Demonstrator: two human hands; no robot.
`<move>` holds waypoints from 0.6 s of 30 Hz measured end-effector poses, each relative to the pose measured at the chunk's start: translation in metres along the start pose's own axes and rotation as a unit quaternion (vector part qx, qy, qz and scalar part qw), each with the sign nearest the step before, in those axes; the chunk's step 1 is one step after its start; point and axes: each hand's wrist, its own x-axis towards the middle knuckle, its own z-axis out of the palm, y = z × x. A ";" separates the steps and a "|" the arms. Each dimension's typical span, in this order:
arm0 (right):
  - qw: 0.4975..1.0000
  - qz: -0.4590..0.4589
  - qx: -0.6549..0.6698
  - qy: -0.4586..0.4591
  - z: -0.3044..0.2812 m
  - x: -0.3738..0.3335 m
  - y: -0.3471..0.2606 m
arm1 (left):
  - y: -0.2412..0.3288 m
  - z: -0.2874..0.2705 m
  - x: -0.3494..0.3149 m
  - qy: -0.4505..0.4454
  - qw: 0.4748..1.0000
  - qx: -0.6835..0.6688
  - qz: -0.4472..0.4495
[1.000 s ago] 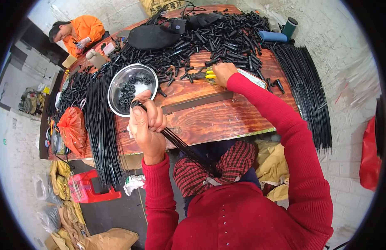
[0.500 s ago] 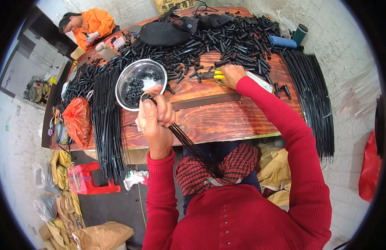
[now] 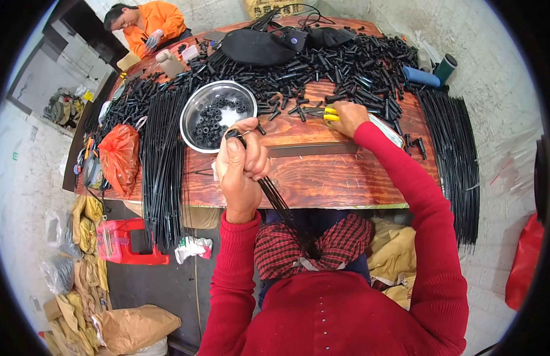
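My left hand (image 3: 244,169) is closed around a bundle of thin black rods (image 3: 279,202). Their ends show by my thumb, and the lengths slant down to my lap. Beside that hand is a metal bowl (image 3: 183,132), partly filled with small black rings (image 3: 211,126). My right hand (image 3: 351,120) is closed on yellow-handled pliers (image 3: 330,114) at the table's right half. The jaws of the pliers point left, toward loose black tubular parts (image 3: 301,113); whether they grip any part is too small to tell.
A wooden bar (image 3: 313,148) crosses the table. Long black rods lie over the left edge (image 3: 162,172) and right edge (image 3: 450,154). A heap of black parts (image 3: 346,65) covers the back. An orange-red bag (image 3: 119,157) sits at left; a co-worker in orange (image 3: 159,26) works far left.
The whole view has shifted, so the table and bowl appear farther right. Both my hands keep their holds and nearly their places over the table.
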 end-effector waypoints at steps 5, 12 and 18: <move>1.000 0.016 0.010 0.024 -0.010 0.005 -0.002 | 0.000 0.002 0.003 -0.003 1.000 -0.006 0.001; 0.992 0.112 0.055 0.004 -0.009 0.004 -0.006 | 0.003 0.007 -0.005 0.005 1.000 0.008 0.006; 0.955 0.198 0.217 0.048 -0.002 0.002 0.029 | -0.002 0.022 -0.006 -0.013 1.000 0.004 -0.011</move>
